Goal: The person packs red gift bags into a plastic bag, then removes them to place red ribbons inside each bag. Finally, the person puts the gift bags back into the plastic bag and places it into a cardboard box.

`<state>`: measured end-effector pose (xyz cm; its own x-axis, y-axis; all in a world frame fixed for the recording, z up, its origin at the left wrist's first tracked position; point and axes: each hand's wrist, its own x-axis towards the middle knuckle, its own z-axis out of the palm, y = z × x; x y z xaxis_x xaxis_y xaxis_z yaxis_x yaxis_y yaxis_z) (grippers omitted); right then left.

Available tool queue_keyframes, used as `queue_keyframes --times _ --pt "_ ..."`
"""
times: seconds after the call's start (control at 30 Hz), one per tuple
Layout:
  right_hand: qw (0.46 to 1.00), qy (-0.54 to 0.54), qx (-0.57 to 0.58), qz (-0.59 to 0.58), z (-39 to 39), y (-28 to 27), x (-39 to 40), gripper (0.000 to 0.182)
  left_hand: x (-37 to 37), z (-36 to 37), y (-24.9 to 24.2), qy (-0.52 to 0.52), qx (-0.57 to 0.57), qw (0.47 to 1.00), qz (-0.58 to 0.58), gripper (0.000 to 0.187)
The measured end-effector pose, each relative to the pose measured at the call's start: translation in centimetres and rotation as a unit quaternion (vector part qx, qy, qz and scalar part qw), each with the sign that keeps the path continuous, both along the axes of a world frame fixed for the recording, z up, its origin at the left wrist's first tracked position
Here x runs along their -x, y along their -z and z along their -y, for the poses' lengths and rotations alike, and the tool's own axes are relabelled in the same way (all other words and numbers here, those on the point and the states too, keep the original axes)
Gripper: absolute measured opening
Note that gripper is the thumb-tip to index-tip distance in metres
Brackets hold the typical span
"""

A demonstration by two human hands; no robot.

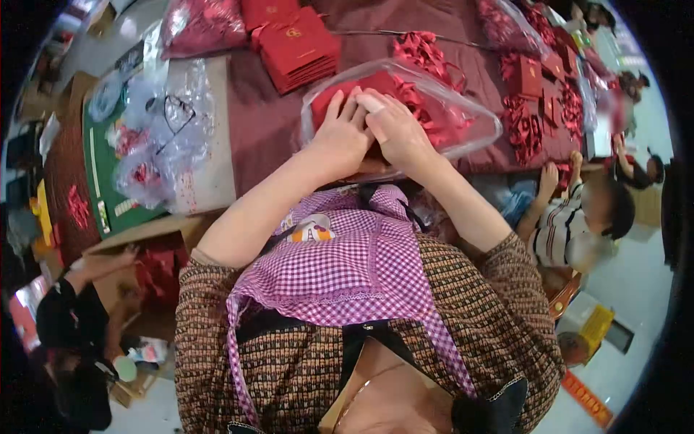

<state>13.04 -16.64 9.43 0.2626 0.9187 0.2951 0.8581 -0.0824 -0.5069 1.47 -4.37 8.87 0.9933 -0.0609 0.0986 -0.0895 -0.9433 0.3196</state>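
Note:
My left hand (341,141) and my right hand (401,134) meet at the fingertips, above the near side of a clear plastic bag (473,134). A flat red piece (323,108) and shiny red ribbons (434,124) show in or under the bag. Both hands have their fingers bent down and held close together; whatever lies beneath them is mostly hidden. Something pale, like tape, wraps a finger of my right hand. Just beyond my left hand lies a stack of red cards or flat boxes (300,54) with gold print.
A dark red cloth (260,130) covers the table. Clear plastic bags (155,137) lie on a green mat (97,173) at left. Red boxes (531,76) and ribbons (524,130) are at right. Other people sit at both sides, one in a striped shirt (560,228).

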Motion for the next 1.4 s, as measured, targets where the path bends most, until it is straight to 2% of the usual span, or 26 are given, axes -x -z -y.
queue_keyframes --times 0.03,0.07,0.1,0.17,0.2,0.27,0.3,0.37,0.4,0.47,0.63,0.67,0.7,0.73,0.77,0.83,0.87,0.97,1.03,1.1,1.17,1.23,1.27,1.33,1.37,1.4 --pt "1.000 0.010 0.000 0.018 0.3 0.6 0.1 0.037 0.1 -0.1 0.3 0.010 0.022 1.000 0.010 0.089" --pt "0.997 0.050 0.021 -0.061 -0.5 -1.6 1.1 0.039 0.0 -0.7 0.3 0.021 0.041 0.999 0.021 0.093" --pt "0.998 0.054 0.009 -0.035 -0.5 -0.7 1.6 0.038 0.6 -1.4 0.5 0.028 0.107 0.988 0.106 0.071" --pt "0.997 0.045 -0.023 0.052 -0.5 0.1 1.7 0.038 1.4 -3.8 -0.3 0.083 0.289 0.950 0.083 0.038" --pt "0.998 0.037 -0.021 0.049 -0.5 0.5 1.7 0.038 2.2 -3.4 -0.1 0.004 0.315 0.917 0.246 0.014" --pt "0.991 0.049 0.014 0.126 -0.4 1.1 1.4 0.038 3.6 -3.9 -1.4 -0.180 0.292 0.892 0.295 0.016" --pt "0.990 0.049 0.014 0.129 -0.4 0.8 1.5 0.038 4.1 -4.3 -1.3 -0.282 0.277 0.874 0.281 0.022" --pt "0.987 0.045 0.033 0.151 -0.6 0.9 2.0 0.038 5.5 -4.8 0.2 -0.350 0.248 0.870 0.241 0.032" --pt "0.985 0.044 0.031 0.161 -0.6 1.2 2.0 0.038 5.6 -4.4 1.0 -0.371 0.261 0.870 0.193 0.039" --pt "0.986 0.040 0.033 0.159 -0.6 0.9 1.2 0.038 5.3 -4.2 1.3 -0.337 0.357 0.870 0.047 0.038" --pt "0.987 0.037 0.041 0.154 -0.6 1.2 2.1 0.035 6.3 -3.8 2.7 -0.396 0.417 0.815 0.070 0.027" --pt "0.986 0.038 0.041 0.157 -0.6 1.2 1.9 0.035 6.5 -3.7 2.6 -0.422 0.571 0.700 0.086 0.022" --pt "0.986 0.040 0.041 0.159 -0.7 1.2 1.9 0.035 6.8 -3.7 2.6 -0.431 0.702 0.558 0.098 0.018" --pt "0.986 0.042 0.040 0.156 -0.8 1.2 1.8 0.036 7.1 -3.4 2.5 -0.385 0.759 0.509 0.125 0.012" --pt "0.986 0.042 0.041 0.155 -0.8 1.3 1.7 0.036 7.5 -3.5 2.6 -0.385 0.760 0.509 0.124 0.012" --pt "0.985 0.045 0.044 0.159 -0.9 1.4 2.1 0.036 8.9 -4.0 2.8 -0.392 0.786 0.473 0.067 0.015" --pt "0.985 0.046 0.043 0.159 -0.9 1.5 2.0 0.036 9.0 -3.6 2.6 -0.392 0.786 0.473 0.066 0.015" --pt "0.985 0.058 0.056 0.155 -1.0 1.3 2.0 0.035 9.3 -2.1 1.7 -0.477 0.728 0.489 0.068 0.022" --pt "0.983 0.056 0.044 0.166 -1.0 1.3 2.1 0.036 10.8 -1.8 1.0 -0.446 0.739 0.503 0.046 0.024" --pt "0.984 0.050 0.045 0.163 -1.1 1.5 2.0 0.035 11.6 -1.8 0.5 -0.398 0.718 0.571 -0.029 0.021" --pt "0.984 0.054 0.049 0.163 -1.1 1.5 1.8 0.035 12.1 -2.0 1.1 -0.387 0.733 0.560 -0.017 0.015" --pt "0.983 0.060 0.062 0.164 -1.1 1.6 1.7 0.036 12.4 -2.2 2.0 -0.376 0.766 0.520 0.033 0.011" --pt "0.983 0.064 0.062 0.163 -0.9 2.1 1.6 0.036 11.6 -1.5 -0.8 -0.394 0.784 0.478 0.034 0.011" --pt "0.980 0.049 0.056 0.187 -0.6 2.9 1.5 0.036 11.5 -0.6 -1.1 -0.349 0.779 0.521 0.019 0.017" --pt "0.978 0.048 0.154 0.133 -1.1 1.5 1.8 0.036 11.4 -0.2 -0.4 -0.317 0.812 0.489 0.019 0.023" --pt "0.981 0.048 0.054 0.178 -0.3 3.2 1.9 0.036 11.1 0.2 -1.3 -0.329 0.813 0.480 0.013 0.024"
